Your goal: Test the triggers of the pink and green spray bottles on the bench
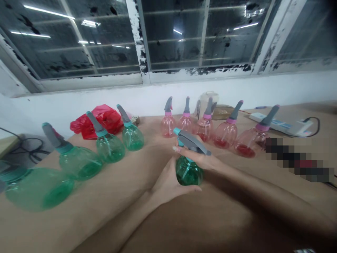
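A green spray bottle (190, 173) with a grey and teal spray head stands in front of me, a little green liquid in it. My left hand (167, 179) curves around its body from the left, thumb stretched along the near side. My right hand (197, 156) grips the neck and trigger below the grey head, fingers partly hidden. Several like green spray bottles (110, 149) form a row on the left. Farther back on the right, several pink spray bottles (225, 133) with red liquid make a second row.
A red plastic bag (101, 121) lies behind the green row. Against the wall are a pale container (207, 102) and a cardboard box (222, 112). At the right a white power strip (284, 124) with a cable rests on the brown tabletop (126, 200). Windows rise behind.
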### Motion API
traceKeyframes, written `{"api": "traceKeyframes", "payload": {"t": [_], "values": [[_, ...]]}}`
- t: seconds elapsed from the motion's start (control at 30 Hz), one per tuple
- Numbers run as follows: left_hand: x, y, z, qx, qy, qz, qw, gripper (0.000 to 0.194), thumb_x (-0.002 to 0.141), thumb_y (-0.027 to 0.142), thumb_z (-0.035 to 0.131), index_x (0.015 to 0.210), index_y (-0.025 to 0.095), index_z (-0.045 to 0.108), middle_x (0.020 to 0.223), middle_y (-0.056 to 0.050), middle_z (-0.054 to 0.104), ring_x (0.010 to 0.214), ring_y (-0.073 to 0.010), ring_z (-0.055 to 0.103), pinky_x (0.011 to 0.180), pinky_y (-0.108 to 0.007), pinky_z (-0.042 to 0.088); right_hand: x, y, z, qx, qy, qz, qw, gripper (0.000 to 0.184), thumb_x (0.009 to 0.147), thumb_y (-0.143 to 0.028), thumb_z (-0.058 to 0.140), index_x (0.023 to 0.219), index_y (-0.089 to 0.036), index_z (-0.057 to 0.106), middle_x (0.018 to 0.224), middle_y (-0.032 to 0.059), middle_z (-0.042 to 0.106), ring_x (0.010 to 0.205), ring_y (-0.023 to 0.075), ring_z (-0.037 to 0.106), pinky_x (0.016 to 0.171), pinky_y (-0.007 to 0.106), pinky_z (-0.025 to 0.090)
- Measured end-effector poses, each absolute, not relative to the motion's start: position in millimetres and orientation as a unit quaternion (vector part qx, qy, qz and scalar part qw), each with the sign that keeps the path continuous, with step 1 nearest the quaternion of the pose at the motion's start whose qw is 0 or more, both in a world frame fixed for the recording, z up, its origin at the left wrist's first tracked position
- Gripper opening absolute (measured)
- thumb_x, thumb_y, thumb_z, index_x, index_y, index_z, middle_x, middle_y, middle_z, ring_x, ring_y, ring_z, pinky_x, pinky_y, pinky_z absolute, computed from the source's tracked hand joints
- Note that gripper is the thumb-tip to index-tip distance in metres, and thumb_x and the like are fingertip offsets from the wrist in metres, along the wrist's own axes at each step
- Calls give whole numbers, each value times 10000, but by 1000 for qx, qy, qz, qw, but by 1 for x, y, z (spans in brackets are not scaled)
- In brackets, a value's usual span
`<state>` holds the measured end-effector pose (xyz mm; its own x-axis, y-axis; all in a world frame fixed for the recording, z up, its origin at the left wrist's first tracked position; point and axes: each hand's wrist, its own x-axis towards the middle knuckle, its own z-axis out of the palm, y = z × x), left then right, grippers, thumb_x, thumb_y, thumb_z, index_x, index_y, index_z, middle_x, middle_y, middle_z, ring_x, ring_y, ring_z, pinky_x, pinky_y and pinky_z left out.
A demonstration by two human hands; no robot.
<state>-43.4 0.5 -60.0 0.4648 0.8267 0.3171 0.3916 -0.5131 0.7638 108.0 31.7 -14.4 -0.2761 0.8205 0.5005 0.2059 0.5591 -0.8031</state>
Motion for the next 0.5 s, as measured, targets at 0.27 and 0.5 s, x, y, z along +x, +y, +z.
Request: {"api": "traceKeyframes", "payload": {"t": [0.27, 0.5], "values": [[-43, 1, -57, 803, 351, 359, 321, 1025, 591, 447, 822, 1418, 237, 252, 1434, -145, 388, 1373, -366, 297, 1090, -584, 310, 108, 28, -14, -298, -708, 410, 492, 213, 799, -381, 652, 979, -273, 617, 950, 9, 670, 868, 199, 646, 804, 376, 508], [-44, 0, -56, 797, 372, 334, 339, 978, 599, 461, 807, 1388, 222, 280, 1403, -165, 419, 1314, -362, 391, 1047, -591, 350, 108, 27, -13, -237, -698, 450, 503, 280, 823, -301, 636, 1102, -291, 611, 1181, 25, 648, 1044, 203, 641, 945, 403, 486]]}}
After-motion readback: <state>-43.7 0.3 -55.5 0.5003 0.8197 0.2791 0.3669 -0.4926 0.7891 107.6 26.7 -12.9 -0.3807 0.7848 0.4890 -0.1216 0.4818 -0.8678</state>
